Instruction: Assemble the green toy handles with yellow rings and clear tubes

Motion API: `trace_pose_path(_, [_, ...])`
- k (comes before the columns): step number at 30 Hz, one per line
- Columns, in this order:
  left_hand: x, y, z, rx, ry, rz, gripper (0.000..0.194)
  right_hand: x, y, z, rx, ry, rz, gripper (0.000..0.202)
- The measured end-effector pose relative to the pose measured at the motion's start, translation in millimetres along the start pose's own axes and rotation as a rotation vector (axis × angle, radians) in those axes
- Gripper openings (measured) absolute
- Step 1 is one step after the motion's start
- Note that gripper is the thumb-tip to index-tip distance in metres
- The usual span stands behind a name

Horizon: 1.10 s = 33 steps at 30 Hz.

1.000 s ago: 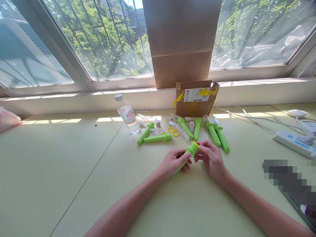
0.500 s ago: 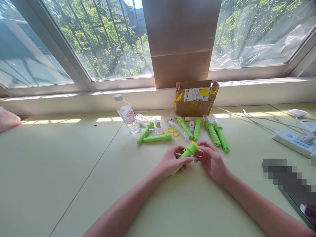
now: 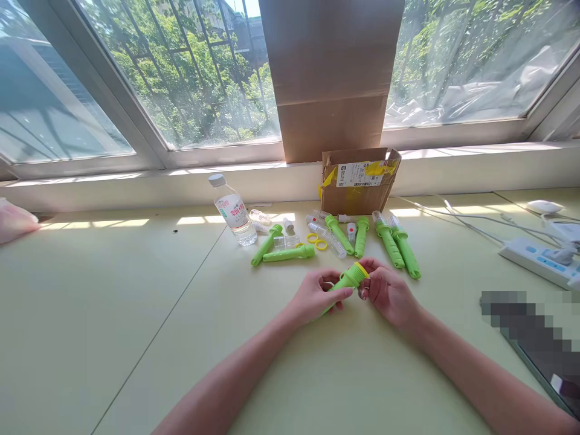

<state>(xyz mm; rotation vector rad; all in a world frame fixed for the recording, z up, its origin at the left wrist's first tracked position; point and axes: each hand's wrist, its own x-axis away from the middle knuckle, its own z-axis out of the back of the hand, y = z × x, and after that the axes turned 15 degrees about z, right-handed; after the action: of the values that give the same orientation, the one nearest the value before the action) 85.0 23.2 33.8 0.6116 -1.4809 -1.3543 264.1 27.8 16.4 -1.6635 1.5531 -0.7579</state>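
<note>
My left hand point(image 3: 321, 295) is closed around a green plastic handle point(image 3: 348, 281), which tilts with its wide threaded end up and to the right. A yellow ring point(image 3: 362, 269) sits around the rim of that end. The curled fingers of my right hand point(image 3: 387, 293) pinch at the ring's right side, and its fingertips are partly hidden. Beyond my hands lie several similar green handles point(image 3: 289, 253), some with clear tubes point(image 3: 377, 219) in their ends. Two loose yellow rings point(image 3: 321, 244) lie among clear plastic tubes point(image 3: 334, 243) and a small white cylinder point(image 3: 351, 230) with a red dot.
A water bottle point(image 3: 234, 210) stands behind the parts on the left. The opened cardboard box point(image 3: 356, 196) is against the sill. To the right are a white power strip point(image 3: 534, 261) with cables and a dark, blurred-out flat object point(image 3: 525, 338). A pinkish bag point(image 3: 16, 222) lies far left.
The handle's threaded end has shifted slightly right and tipped lower, so the yellow ring faces more to the right. My right hand has stayed at the ring, its fingers moving slightly.
</note>
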Motion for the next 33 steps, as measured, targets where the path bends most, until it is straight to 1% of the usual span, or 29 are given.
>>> trace_pose_path(3, [1.5,2.2,3.1,0.001,-0.034,0.012,0.028,0.3,-1.3,1.8,-0.022,-0.006,-0.032,0.031])
trace_pose_path(6, [3.0,4.4,6.5,0.024,-0.094,0.024,0.029,1.0,-4.8,2.9,-0.035,-0.089,-0.088,0.040])
trace_pose_path(9, [3.2,5.3,7.7,0.036,-0.146,0.018,0.033,0.9,-7.5,3.0,-0.067,-0.186,-0.140,0.041])
trace_pose_path(11, [1.8,4.0,7.2,0.007,-0.140,0.012,0.036,0.4,-7.5,2.7,-0.093,-0.198,-0.143,0.040])
trace_pose_path(12, [0.5,2.6,7.0,-0.037,-0.092,-0.003,0.038,0.0,-6.9,2.5,-0.103,-0.183,-0.135,0.038])
trace_pose_path(13, [-1.1,0.6,7.0,-0.104,-0.013,-0.030,0.039,-0.4,-6.1,2.4,-0.111,-0.159,-0.122,0.037])
trace_pose_path(16, [-6.5,-7.7,9.3,-0.418,0.382,-0.191,0.041,-1.6,-3.4,2.6,-0.123,-0.080,-0.073,0.034])
trace_pose_path(17, [-8.1,-10.7,10.5,-0.514,0.461,-0.239,0.040,-1.9,-2.6,2.8,-0.123,-0.057,-0.056,0.034])
trace_pose_path(19, [-10.2,-16.1,12.5,-0.636,0.534,-0.304,0.037,-2.5,-1.5,3.6,-0.123,-0.029,-0.042,0.033])
trace_pose_path(21, [-10.8,-19.8,13.4,-0.681,0.544,-0.354,0.031,-2.8,-1.0,4.3,-0.127,-0.021,-0.050,0.032])
trace_pose_path(24, [-9.4,-21.2,13.2,-0.662,0.504,-0.387,0.026,-3.1,-1.3,4.5,-0.136,-0.031,-0.080,0.032])
trace_pose_path(27, [-7.8,-19.5,13.1,-0.598,0.464,-0.367,0.026,-2.9,-2.1,4.0,-0.141,-0.037,-0.093,0.032])
trace_pose_path(33, [-7.1,-15.0,13.7,-0.452,0.422,-0.334,0.026,-3.3,-1.8,6.4,-0.145,-0.029,-0.114,0.029])
